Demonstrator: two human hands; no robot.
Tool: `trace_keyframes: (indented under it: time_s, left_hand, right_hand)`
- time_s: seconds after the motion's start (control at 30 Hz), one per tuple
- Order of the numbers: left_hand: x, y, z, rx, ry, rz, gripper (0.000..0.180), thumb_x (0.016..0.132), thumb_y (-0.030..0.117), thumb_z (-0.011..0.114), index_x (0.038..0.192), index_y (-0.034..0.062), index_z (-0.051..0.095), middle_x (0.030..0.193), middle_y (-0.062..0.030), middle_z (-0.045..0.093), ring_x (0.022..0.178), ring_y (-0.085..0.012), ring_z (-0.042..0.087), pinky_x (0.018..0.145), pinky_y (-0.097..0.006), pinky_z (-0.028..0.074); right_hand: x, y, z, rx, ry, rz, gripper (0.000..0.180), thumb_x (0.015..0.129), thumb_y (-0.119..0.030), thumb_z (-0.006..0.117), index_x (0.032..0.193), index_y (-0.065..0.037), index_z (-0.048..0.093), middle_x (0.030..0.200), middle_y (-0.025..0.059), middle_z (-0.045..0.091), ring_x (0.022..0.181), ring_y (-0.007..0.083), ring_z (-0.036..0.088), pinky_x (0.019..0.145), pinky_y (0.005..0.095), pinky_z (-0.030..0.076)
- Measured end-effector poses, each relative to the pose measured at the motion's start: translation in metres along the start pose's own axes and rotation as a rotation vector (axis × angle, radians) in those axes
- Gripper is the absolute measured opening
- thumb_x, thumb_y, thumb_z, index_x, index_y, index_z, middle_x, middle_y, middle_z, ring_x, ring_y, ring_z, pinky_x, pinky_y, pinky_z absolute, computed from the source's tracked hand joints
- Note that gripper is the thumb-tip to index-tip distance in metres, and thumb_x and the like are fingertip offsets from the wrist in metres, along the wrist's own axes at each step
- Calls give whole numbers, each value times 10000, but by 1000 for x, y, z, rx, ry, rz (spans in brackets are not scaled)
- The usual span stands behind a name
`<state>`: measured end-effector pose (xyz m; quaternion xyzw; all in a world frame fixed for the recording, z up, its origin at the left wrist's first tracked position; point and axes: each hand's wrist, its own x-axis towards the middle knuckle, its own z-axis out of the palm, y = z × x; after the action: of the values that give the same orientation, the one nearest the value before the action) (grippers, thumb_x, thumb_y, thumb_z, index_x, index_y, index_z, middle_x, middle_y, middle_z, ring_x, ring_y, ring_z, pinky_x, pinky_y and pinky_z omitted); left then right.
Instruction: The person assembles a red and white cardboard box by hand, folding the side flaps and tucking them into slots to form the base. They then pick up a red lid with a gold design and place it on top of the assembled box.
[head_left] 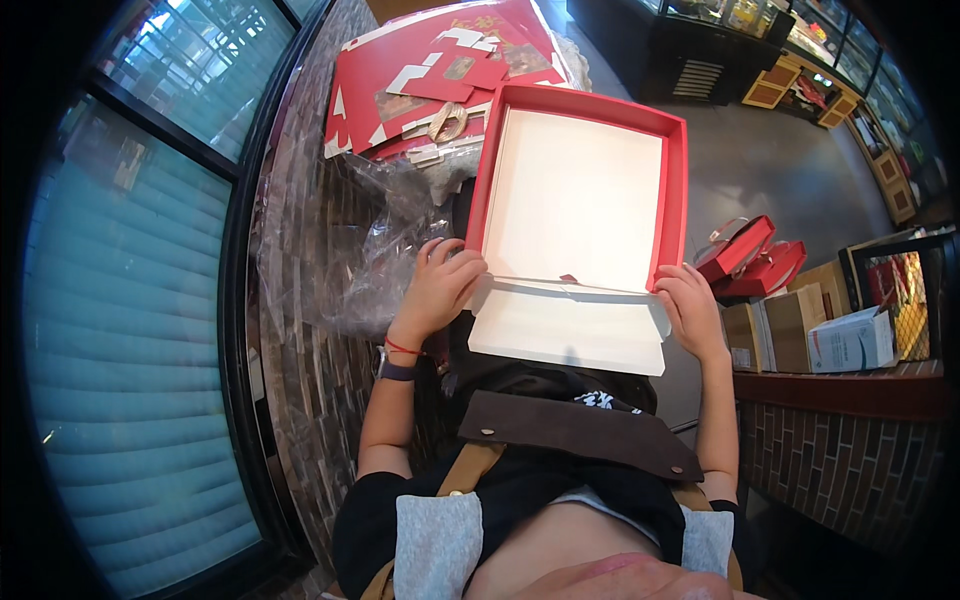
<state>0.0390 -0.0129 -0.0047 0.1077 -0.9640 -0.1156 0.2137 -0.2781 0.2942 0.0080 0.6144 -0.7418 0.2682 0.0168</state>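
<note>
In the head view, an open red box [575,195], white inside, sits at upper centre, its white flap [565,333] extending toward the lower edge. The left hand [437,288] has its grip on the box's lower-left corner, the right hand [690,310] on its lower-right. Flat red card pieces [375,75] (pale coiled cord [448,122] on top) lie upper left, above crumpled clear plastic [385,265].

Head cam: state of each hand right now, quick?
Left hand: closed on the red box, holding its near left corner.
Right hand: closed on the same box, holding its near right corner.
</note>
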Motion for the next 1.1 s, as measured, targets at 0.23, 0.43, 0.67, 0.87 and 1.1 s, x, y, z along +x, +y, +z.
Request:
trace_keyframes:
  time_s: [0.23, 0.43, 0.67, 0.87, 1.1]
  left_hand:
    - [-12, -5, 4, -262, -76, -14, 327, 929, 9, 597, 1248, 29, 667, 1452, -111, 648, 1417, -410, 535, 1191, -496, 444]
    - [-17, -14, 17, 175, -43, 17, 576, 925, -14, 577, 1488, 104, 581, 1673, -107, 465, 1551, -362, 414, 1266, -510, 353]
    - [-7, -24, 3, -109, 65, 20, 863, 830, 111, 790, 1617, 126, 436, 1715, -143, 397, 1598, -372, 343, 1293, -531, 297]
    - [48, 16, -24, -715, 274, 141, 762, 939, 169, 813, 1599, 87, 441, 1699, -221, 384, 1589, -403, 356, 1282, -504, 310]
    - [107, 60, -57, -912, 624, 308, 728, 925, 597, 777, 1370, 59, 570, 1344, -187, 572, 1363, -361, 560, 1168, -470, 437]
  right_hand:
    - [-24, 20, -10, -58, -164, -111, 364, 869, 27, 650, 1222, -58, 661, 1377, 130, 660, 1420, 368, 549, 1199, 507, 427]
    - [-35, 33, 34, -363, -11, -160, 511, 840, -66, 754, 1322, -107, 590, 1506, 86, 572, 1559, 365, 383, 1276, 550, 309]
    - [-26, 41, 11, -90, 253, -137, 651, 832, -185, 857, 1378, -119, 507, 1520, 167, 546, 1534, 439, 404, 1255, 592, 296]
    - [11, 46, -18, 159, 592, -264, 529, 933, -251, 838, 1328, -88, 524, 1462, 170, 571, 1403, 398, 546, 1182, 535, 460]
    - [22, 28, -58, 576, 898, -174, 418, 1050, -399, 633, 1236, -27, 590, 1183, 191, 688, 1102, 320, 713, 1069, 483, 569]
